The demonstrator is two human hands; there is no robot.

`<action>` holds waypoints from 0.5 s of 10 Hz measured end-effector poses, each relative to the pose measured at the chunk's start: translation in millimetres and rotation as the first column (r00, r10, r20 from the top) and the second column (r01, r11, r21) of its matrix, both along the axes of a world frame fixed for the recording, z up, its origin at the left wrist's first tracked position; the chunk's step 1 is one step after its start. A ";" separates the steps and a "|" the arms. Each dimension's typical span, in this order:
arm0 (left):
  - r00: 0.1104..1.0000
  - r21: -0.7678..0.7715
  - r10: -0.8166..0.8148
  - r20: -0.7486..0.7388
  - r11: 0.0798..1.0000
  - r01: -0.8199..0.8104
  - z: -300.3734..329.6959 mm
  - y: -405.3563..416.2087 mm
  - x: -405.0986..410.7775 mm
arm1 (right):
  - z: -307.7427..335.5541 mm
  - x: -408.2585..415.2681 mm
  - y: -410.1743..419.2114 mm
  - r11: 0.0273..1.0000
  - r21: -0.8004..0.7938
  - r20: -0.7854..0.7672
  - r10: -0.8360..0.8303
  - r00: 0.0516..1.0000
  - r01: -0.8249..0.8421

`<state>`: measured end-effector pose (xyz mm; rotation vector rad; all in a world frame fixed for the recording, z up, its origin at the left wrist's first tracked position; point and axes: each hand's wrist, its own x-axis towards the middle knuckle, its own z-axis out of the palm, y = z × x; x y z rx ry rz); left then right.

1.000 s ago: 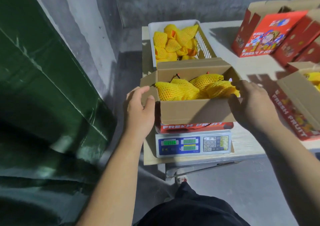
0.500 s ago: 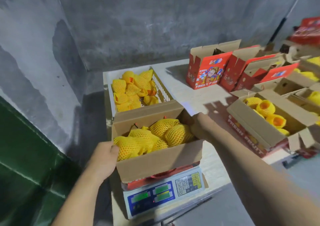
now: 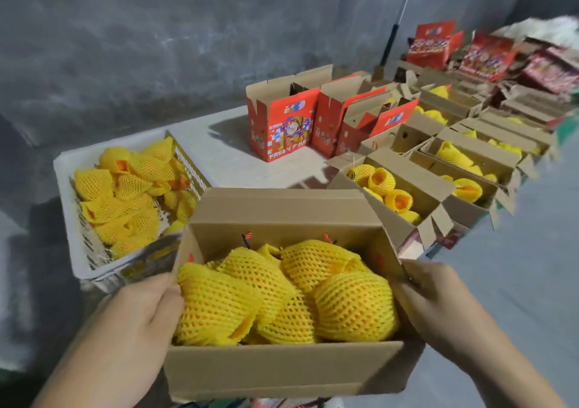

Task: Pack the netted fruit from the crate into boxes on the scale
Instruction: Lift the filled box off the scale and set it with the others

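Observation:
A brown cardboard box [image 3: 282,370] full of fruit in yellow foam netting [image 3: 282,291] fills the lower middle of the view. My left hand [image 3: 138,320] grips its left end, thumb over the rim against the netting. My right hand [image 3: 438,301] grips its right end. The scale is hidden beneath the box. Behind and to the left, the white plastic crate [image 3: 67,201] holds several more netted fruit [image 3: 125,194].
On the white table [image 3: 225,157], several red printed boxes [image 3: 282,125] stand open at the back. A row of open boxes with netted fruit [image 3: 394,194] runs off to the right. A grey wall stands behind.
The box has come up off the scale and nearer to me, held by both hands. The scale's display has dropped out of sight. The view has swung right along the row of boxes.

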<state>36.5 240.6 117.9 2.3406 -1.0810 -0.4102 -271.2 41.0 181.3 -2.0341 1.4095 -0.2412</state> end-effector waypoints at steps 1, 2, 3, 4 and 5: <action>0.993 0.007 -0.099 -0.065 0.995 0.099 20.2 -58.3 -30.5 | -12.7 -39.8 -41.0 0.997 0.017 -0.042 -0.081 0.996 0.081; 0.976 0.073 -0.213 -0.047 0.974 0.216 36.8 -124.8 -55.0 | -23.1 -72.7 -79.7 0.988 0.078 -0.003 -0.131 0.991 0.131; 0.958 0.092 -0.281 -0.066 0.954 0.286 29.9 -202.7 -69.7 | -36.3 -99.4 -131.6 0.968 0.094 0.003 -0.232 0.973 0.231; 0.953 0.156 -0.297 -0.056 0.940 0.302 5.9 -285.3 -68.3 | -56.9 -100.8 -181.3 0.919 0.234 0.061 -0.338 0.939 0.316; 0.966 0.244 -0.260 -0.004 0.936 0.253 -20.7 -357.6 -53.4 | -78.1 -80.4 -223.4 0.773 0.487 0.078 -0.502 0.861 0.406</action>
